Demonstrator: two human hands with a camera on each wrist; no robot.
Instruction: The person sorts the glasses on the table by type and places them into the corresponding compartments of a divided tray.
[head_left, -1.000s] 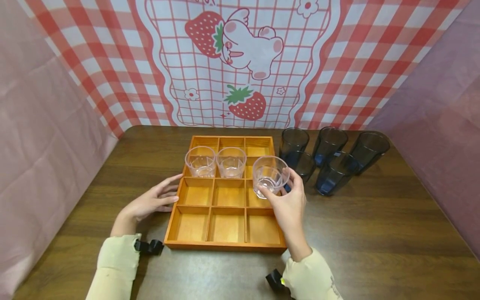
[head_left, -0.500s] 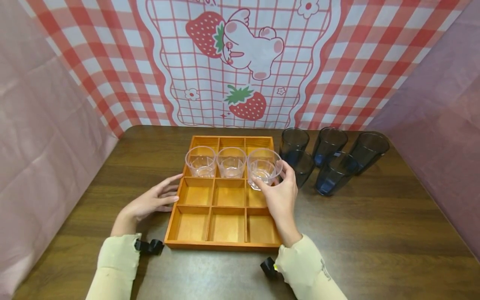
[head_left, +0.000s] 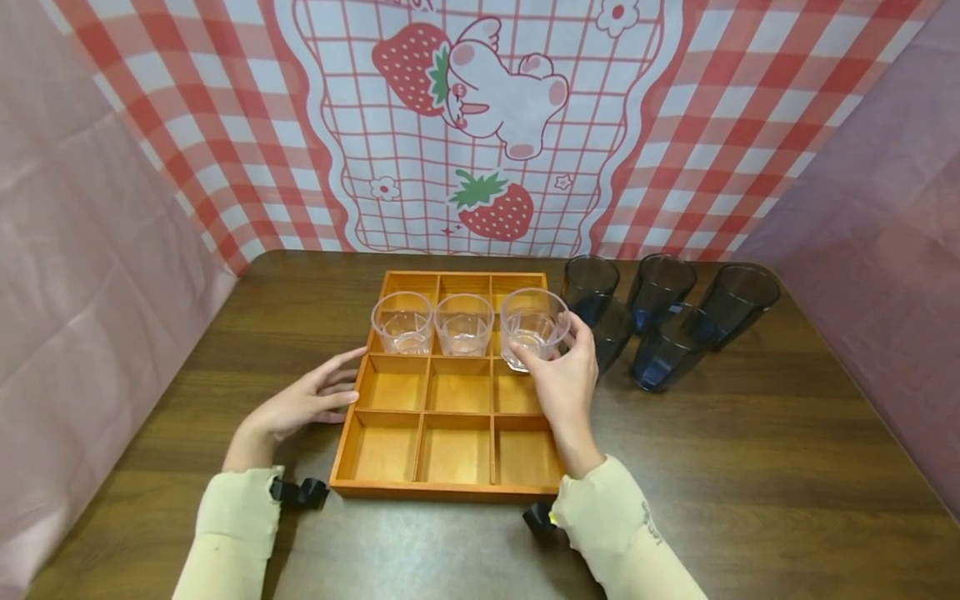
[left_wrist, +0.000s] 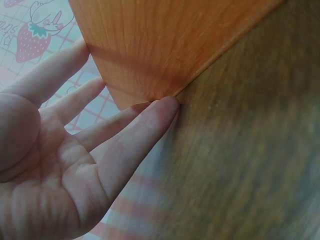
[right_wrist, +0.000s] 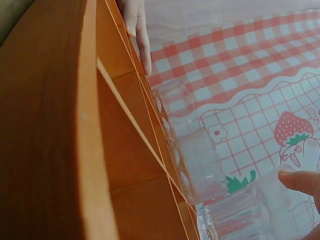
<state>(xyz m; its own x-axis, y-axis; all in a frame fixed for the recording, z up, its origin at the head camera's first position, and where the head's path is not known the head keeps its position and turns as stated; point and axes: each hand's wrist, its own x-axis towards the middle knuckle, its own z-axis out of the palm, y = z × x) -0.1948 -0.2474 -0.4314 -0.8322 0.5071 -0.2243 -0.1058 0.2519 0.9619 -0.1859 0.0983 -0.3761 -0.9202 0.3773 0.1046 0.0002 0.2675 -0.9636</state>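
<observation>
My right hand [head_left: 567, 385] grips a clear glass [head_left: 534, 317], thumb on the near side and fingers round its right. That glass is upright over the right column of the wooden divided box [head_left: 450, 492], around the second row from the back. In the right wrist view the held glass [right_wrist: 240, 215] appears beside the other two. Two more clear glasses, one at the left [head_left: 402, 325] and one in the middle [head_left: 464, 325], stand in the second row. With fingertips, my left hand [head_left: 296, 407] touches the box's left wall [left_wrist: 135, 50]; its fingers are extended.
Several dark blue tumblers [head_left: 667, 346] stand on the wooden table [head_left: 750, 483] right of the box, close to my right hand and partly hidden behind it. A checked strawberry cloth [head_left: 480, 125] hangs at the back, with plain pinkish cloths at both sides.
My right hand has carried the clear glass from the third row's right compartment back and slightly left, to over the second row. My left hand has stayed at the box's side.
</observation>
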